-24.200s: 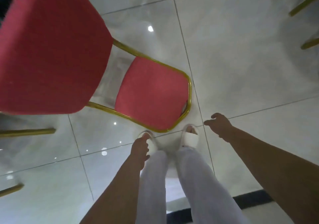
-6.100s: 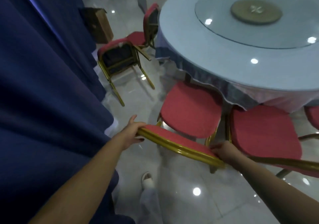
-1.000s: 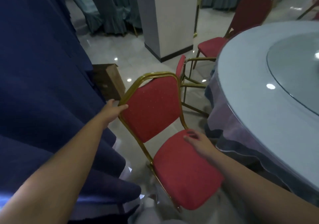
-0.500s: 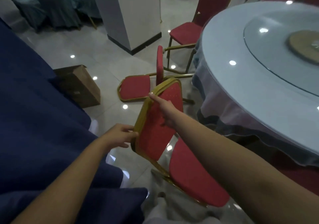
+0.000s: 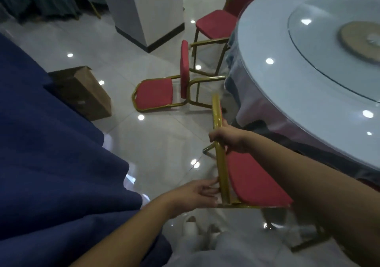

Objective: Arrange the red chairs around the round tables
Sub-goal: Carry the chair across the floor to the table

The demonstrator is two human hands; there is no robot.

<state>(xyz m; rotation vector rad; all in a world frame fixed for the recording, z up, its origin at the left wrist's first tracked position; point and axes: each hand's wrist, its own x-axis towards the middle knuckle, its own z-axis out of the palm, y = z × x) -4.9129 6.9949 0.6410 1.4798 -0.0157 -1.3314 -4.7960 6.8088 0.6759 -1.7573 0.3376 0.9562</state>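
The left grip [image 5: 197,192] lies open, its straight fingers touching the gold frame of the nearest red chair [image 5: 253,181], which stands just beside the round worktop's [image 5: 308,86] near-left edge. The right grip [image 5: 228,136] curls round that chair's backrest rail. Farther left of the worktop, a toppled red chair [image 5: 156,94] lies on its back on the floor. Beyond it an upright red chair [image 5: 216,25] stands at the worktop's far-left edge.

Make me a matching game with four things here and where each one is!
Things:
1 cardboard box
2 fallen chair
3 nearest chair
4 round table

Places:
a gripped by the right hand
b under a glass turntable
c backrest flat on the floor
d beside the blue cloth

Pairs: 1-d, 2-c, 3-a, 4-b.
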